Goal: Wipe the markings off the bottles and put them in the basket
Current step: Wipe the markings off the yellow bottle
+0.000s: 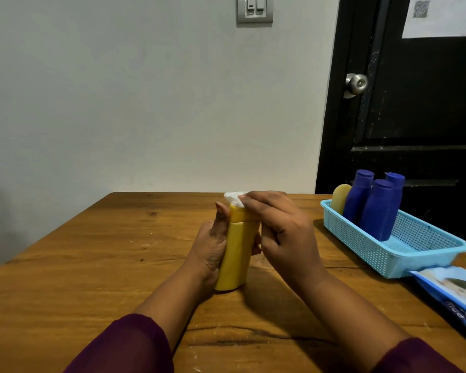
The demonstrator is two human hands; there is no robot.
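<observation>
- Currently, the yellow bottle [236, 254] stands on its base near the middle of the wooden table [92, 265], cap end up and roughly upright.
- The left hand [213, 246] grips the body of the yellow bottle from the left side. The thumb lies up along the edge of the cap, and the fingers curl round the far side.
- The right hand [283, 232] pinches a white wipe [234, 199] in its fingertips and presses it onto the top of the cap. The other fingers of this hand are curled beside the bottle.
- The blue basket [425, 254] sits on the right side of the table, well apart from the yellow bottle.
- Three blue bottles stand upright in the far half of the basket: one at the left [359, 195], one in front [378, 211] and one at the back right [396, 181]. They stand close together.
- A tan bottle [340, 199] stands at the far end of the basket, just beside the blue bottles.
- A wipes packet [452, 289] lies flat on the table at the right edge, touching the near end of the basket.
- Both forearms carry dark purple sleeves, left [124, 345] and right [420, 356].
- Behind the table are a pale wall with a light switch [254, 9] and a black door [414, 117] with a metal knob [357, 84].
</observation>
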